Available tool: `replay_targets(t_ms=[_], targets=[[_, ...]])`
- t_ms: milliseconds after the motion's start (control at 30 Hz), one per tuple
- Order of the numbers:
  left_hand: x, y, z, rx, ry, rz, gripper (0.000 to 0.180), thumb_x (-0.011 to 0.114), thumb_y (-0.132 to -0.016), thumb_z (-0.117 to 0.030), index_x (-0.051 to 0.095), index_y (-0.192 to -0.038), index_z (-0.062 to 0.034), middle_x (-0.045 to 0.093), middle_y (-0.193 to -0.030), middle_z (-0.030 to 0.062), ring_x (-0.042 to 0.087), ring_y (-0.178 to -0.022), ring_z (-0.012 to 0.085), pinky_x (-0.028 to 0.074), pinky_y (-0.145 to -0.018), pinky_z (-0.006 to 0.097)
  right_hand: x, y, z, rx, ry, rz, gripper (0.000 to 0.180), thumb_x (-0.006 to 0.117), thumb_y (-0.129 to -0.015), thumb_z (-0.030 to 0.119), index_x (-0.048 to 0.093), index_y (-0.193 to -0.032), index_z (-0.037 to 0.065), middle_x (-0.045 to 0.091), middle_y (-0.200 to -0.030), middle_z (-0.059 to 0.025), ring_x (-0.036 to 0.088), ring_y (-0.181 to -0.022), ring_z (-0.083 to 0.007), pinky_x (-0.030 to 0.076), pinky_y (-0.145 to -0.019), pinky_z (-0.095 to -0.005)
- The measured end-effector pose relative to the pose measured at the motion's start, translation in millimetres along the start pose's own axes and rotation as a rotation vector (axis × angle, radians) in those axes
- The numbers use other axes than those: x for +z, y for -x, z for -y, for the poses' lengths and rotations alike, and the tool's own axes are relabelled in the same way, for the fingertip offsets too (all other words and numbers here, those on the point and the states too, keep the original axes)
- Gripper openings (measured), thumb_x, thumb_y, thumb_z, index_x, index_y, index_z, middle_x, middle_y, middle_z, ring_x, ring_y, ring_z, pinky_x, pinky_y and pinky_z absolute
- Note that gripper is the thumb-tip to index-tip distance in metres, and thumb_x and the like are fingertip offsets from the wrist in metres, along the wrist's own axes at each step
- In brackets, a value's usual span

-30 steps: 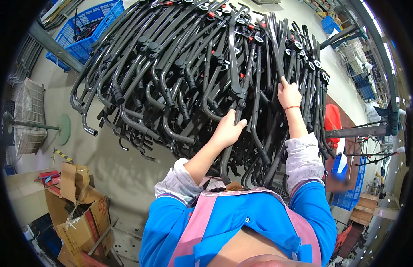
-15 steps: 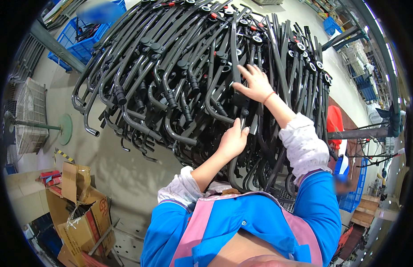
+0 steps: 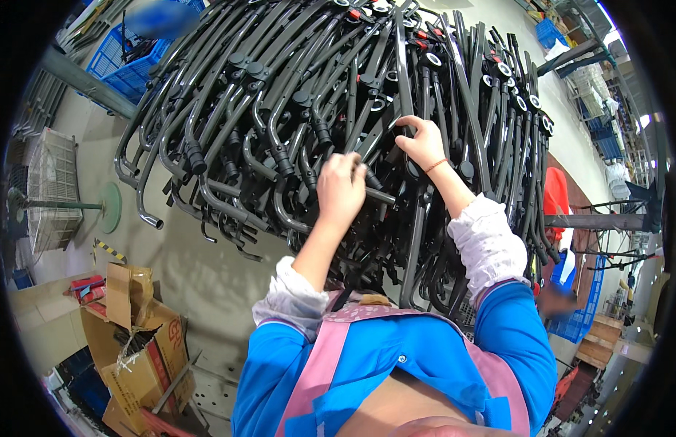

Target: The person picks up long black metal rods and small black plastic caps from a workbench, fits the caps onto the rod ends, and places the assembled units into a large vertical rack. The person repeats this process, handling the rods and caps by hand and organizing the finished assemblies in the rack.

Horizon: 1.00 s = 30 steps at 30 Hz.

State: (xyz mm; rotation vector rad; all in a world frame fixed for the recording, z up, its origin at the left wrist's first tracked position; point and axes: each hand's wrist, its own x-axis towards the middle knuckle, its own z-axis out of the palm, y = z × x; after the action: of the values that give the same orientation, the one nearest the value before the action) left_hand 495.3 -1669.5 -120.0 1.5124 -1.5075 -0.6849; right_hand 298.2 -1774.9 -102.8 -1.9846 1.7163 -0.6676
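Observation:
A dense stack of folded black tubular metal frames (image 3: 228,131) with round joints and bent ends fills the space in front of me. My left hand (image 3: 341,191) is curled over the bend of a black metal tube (image 3: 380,195), whose open end sticks out to the right of the hand. Its fingertips are slightly blurred. Higher and to the right, my right hand (image 3: 424,144) has thumb and index finger closed around a dark flat bar among the frames. The fingers partly cover the piece they grip.
At the far left stands a blue plastic crate (image 3: 127,62) by a grey post. An opened cardboard box (image 3: 145,357) is at the lower left, near a round green base (image 3: 110,207). To the right are a horizontal metal bar (image 3: 600,221), a red cloth (image 3: 555,193) and another blue crate (image 3: 585,306).
My left hand has moved up and left, from a vertical tube to the bent one. My right hand has drawn its spread fingers together. The view has shifted slightly.

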Motion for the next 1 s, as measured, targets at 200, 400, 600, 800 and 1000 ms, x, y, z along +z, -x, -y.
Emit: replay_targets(t_ms=[200, 400, 600, 800, 1000], targets=[[12, -48, 12, -0.149, -0.303, 0.247, 0.048, 0.072, -0.081, -0.021, 0.051, -0.115, 0.0043, 0.054, -0.114, 0.0222, 0.059, -0.102, 0.0422, 0.048, -0.089, 0.048, 6, 9, 1, -0.097, 0.065, -0.154, 0.034, 0.066, -0.063, 0.017, 0.073, -0.096, 0.010, 0.068, -0.082, -0.0139, 0.061, -0.092, -0.0333, 0.047, -0.090, -0.0395], [10, -61, 49, -0.186, 0.137, 0.243, 0.032, 0.057, -0.078, -0.009, 0.059, -0.108, 0.0032, 0.064, -0.098, 0.0267, 0.062, -0.100, 0.0416, 0.049, -0.086, 0.045, -1, 8, 10, -0.050, 0.051, -0.140, 0.034, 0.064, -0.064, 0.016, 0.073, -0.097, 0.009, 0.069, -0.080, -0.0117, 0.061, -0.087, -0.0309, 0.049, -0.086, -0.0373], [-39, -60, 26, -0.314, 0.328, 0.243, 0.039, 0.059, -0.082, -0.008, 0.058, -0.119, 0.0036, 0.068, -0.098, 0.0160, 0.065, -0.091, 0.0225, 0.049, -0.083, 0.033, -3, 9, 1, -0.106, 0.074, -0.159, 0.038, 0.065, -0.066, 0.016, 0.072, -0.102, 0.006, 0.071, -0.090, -0.0134, 0.066, -0.074, -0.0255, 0.052, -0.077, -0.0323], [-29, -25, 29, -0.365, 0.417, 0.178, 0.041, 0.058, -0.087, -0.009, 0.054, -0.127, 0.0000, 0.058, -0.081, -0.0011, 0.045, -0.054, 0.0041, 0.037, -0.046, 0.021, -4, 15, -2, 0.014, 0.054, -0.117, 0.037, 0.065, -0.065, 0.018, 0.073, -0.100, 0.009, 0.071, -0.086, -0.0117, 0.063, -0.080, -0.0276, 0.051, -0.081, -0.0353], [-10, -5, -2, -0.317, 0.395, 0.131, 0.037, 0.057, -0.087, -0.008, 0.054, -0.122, 0.0022, 0.063, -0.087, 0.0063, 0.059, -0.073, 0.0141, 0.048, -0.069, 0.029, 2, 20, -10, 0.074, 0.098, -0.091, 0.036, 0.066, -0.066, 0.021, 0.074, -0.100, 0.013, 0.070, -0.084, -0.0114, 0.062, -0.088, -0.0316, 0.050, -0.086, -0.0390]])
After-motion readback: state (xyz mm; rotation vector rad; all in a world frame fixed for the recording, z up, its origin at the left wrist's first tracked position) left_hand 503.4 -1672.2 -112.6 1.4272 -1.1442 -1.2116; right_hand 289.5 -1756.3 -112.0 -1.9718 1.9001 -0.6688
